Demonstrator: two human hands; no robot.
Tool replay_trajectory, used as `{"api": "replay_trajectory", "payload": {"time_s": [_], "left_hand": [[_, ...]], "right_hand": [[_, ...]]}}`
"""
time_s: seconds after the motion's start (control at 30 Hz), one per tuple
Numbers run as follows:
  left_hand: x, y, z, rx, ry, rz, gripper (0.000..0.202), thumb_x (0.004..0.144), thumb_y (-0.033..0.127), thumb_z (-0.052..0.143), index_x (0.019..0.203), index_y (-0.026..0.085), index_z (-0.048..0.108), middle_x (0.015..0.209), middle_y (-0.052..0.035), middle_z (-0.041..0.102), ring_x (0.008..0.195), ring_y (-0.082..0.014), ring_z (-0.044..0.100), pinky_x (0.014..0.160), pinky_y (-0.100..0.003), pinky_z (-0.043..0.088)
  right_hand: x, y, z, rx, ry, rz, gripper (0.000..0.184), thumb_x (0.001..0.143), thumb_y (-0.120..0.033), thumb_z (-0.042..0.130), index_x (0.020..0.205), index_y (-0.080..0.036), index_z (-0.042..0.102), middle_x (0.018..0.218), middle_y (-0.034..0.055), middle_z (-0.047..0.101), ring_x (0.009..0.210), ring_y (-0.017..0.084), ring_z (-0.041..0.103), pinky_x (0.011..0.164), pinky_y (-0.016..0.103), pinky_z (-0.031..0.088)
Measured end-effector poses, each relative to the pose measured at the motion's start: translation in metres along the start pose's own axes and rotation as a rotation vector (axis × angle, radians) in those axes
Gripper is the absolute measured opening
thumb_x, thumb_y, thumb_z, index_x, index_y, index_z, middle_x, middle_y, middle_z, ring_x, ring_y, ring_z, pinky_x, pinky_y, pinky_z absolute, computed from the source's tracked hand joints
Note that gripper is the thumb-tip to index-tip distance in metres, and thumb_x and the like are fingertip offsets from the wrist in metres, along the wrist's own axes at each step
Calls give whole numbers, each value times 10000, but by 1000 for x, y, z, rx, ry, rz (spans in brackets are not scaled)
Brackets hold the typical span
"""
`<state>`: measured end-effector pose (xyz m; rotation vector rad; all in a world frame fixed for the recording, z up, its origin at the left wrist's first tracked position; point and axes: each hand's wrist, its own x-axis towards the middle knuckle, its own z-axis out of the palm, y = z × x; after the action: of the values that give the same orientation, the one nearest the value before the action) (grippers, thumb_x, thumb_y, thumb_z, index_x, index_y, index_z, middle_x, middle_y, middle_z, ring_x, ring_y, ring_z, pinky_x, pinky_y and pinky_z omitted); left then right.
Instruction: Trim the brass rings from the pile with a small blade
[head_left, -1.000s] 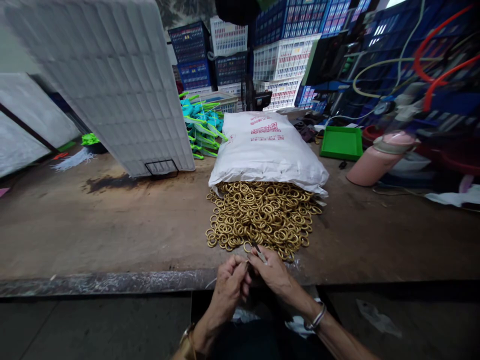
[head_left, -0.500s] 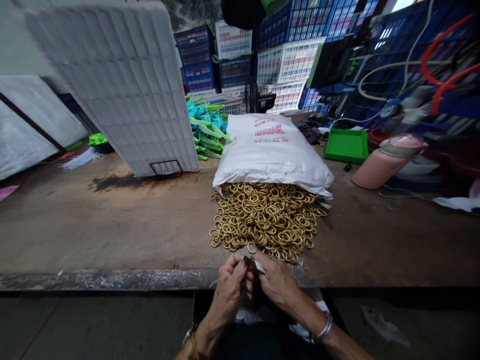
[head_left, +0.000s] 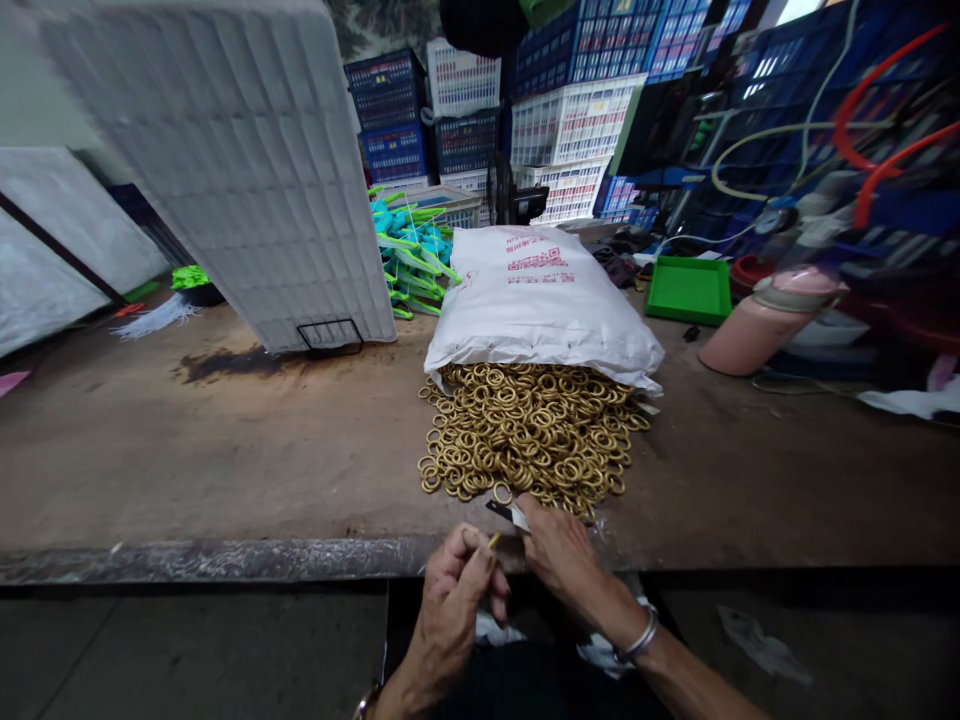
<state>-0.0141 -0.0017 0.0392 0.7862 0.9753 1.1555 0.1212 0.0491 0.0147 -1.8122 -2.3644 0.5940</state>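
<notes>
White and ribbed, a tall panel (head_left: pixel 225 180) stands tilted on the far left, its foot by a black wire stand (head_left: pixel 330 338); a knock to the table (head_left: pixel 187 460) might tip it. Nearer, at the table's near edge, the person's left hand (head_left: pixel 456 585) pinches what looks like a gold-coloured ring (head_left: pixel 493 541) between thumb and forefinger. Only a sliver shows, so a loose pinch there could let it drop to the floor. Just right of it, a dark-bladed knife (head_left: pixel 500 511) with a pale handle points left from the person's right hand (head_left: pixel 559 550), which is closed around it; a slip of that grip could nick the left fingers. On the far side of both hands, the heap of gold rings (head_left: pixel 525 435) spills from under a printed white sack (head_left: pixel 540 300); if the right knuckles brush its near fringe, rings could scatter.
</notes>
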Motion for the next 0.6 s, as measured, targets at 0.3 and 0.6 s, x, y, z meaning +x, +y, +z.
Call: {"api": "replay_trajectory", "payload": {"time_s": [0.3, 0.6], "left_hand": [[12, 0, -18, -367, 103, -68, 162, 756, 277, 575, 733, 138, 495, 799, -59, 597, 631, -126, 557, 454, -198, 419], [17, 1, -27, -575, 89, -207, 192, 710, 303, 588, 660, 127, 530, 690, -22, 560, 577, -99, 518, 469, -195, 384]], "right_hand": [[10, -15, 6, -109, 154, -29, 282, 698, -58, 447, 948, -189, 455, 839, 47, 632, 688, 169, 589, 560, 246, 260], [16, -13, 6, -132, 138, 14, 267, 683, -24, 406, 888, -169, 496, 758, 61, 635, 644, 166, 577, 548, 252, 261]]}}
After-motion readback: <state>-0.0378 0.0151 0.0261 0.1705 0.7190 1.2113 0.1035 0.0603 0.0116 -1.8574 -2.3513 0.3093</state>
